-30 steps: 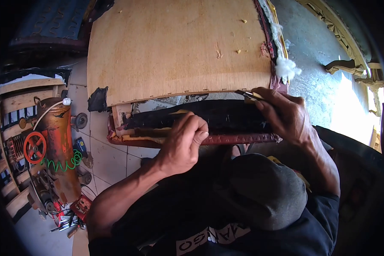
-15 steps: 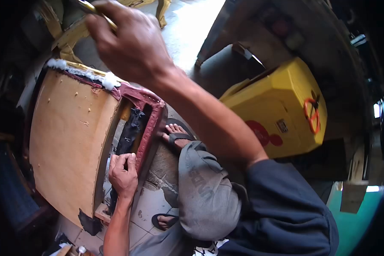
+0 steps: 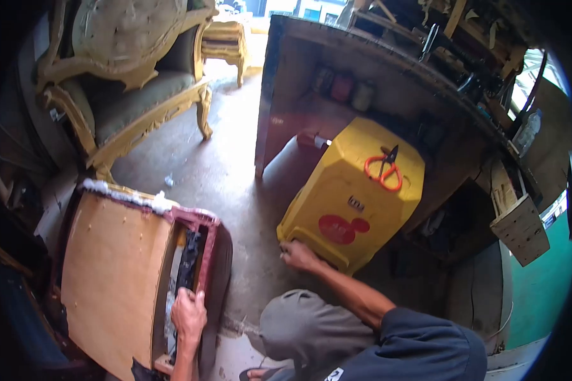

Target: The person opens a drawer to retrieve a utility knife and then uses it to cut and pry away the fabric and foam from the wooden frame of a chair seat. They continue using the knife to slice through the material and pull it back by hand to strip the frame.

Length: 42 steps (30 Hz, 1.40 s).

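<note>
My left hand (image 3: 189,312) is closed at the lower part of a black fabric strip (image 3: 187,259), inside the slot of an upholstered seat piece. This piece has a plywood panel (image 3: 111,273), maroon covering (image 3: 203,270) along its edge and white stuffing (image 3: 133,198) at its far edge. My right hand (image 3: 299,256) is curled beside the near left corner of an upturned yellow plastic stool (image 3: 324,197). What its fingers hold is too small to make out. Orange-handled scissors (image 3: 384,170) lie on the stool.
A carved gold-framed chair (image 3: 143,124) stands at the far left, with a gold side table (image 3: 225,47) behind it. A dark-topped workbench (image 3: 273,95) with a clutter of wood pieces stands beyond the stool. My knee (image 3: 311,324) is between both hands.
My right hand has come down from above the seat piece, where it held a thin yellow tool, to the stool's edge. My left hand stays at the black strip. The view has swung upward.
</note>
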Each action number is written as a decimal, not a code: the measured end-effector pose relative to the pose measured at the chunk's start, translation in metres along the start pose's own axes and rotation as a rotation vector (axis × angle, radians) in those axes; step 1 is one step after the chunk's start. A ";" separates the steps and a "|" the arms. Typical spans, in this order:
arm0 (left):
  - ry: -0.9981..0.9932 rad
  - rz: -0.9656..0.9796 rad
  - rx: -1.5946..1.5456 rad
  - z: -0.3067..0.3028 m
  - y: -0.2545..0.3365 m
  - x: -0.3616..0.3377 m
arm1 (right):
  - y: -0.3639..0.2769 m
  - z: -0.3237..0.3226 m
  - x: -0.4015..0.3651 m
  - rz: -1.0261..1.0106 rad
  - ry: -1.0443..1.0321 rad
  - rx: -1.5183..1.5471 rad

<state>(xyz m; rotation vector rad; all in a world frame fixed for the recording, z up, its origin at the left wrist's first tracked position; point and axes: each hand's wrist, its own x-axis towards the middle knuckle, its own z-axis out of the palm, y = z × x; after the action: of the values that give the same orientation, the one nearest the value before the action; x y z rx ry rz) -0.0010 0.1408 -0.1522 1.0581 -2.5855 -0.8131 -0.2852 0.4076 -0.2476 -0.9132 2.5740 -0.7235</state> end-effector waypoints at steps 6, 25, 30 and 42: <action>-0.121 -0.173 0.177 -0.015 0.004 0.003 | -0.117 -0.171 -0.077 -0.342 0.096 0.063; 0.152 0.027 0.000 -0.001 0.012 -0.035 | -0.035 -0.384 -0.046 0.262 0.447 -0.079; 0.182 0.063 0.094 0.003 0.001 -0.072 | -0.033 -0.388 -0.038 0.239 0.462 -0.028; 0.318 -0.013 0.065 0.018 -0.010 -0.084 | -0.002 -0.415 -0.028 0.185 0.236 -0.028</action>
<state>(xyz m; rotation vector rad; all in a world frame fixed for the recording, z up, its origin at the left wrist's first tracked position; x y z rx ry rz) 0.0571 0.2013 -0.1725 1.1216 -2.3508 -0.5167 -0.4475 0.5718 0.0978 -0.6175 2.8332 -0.7836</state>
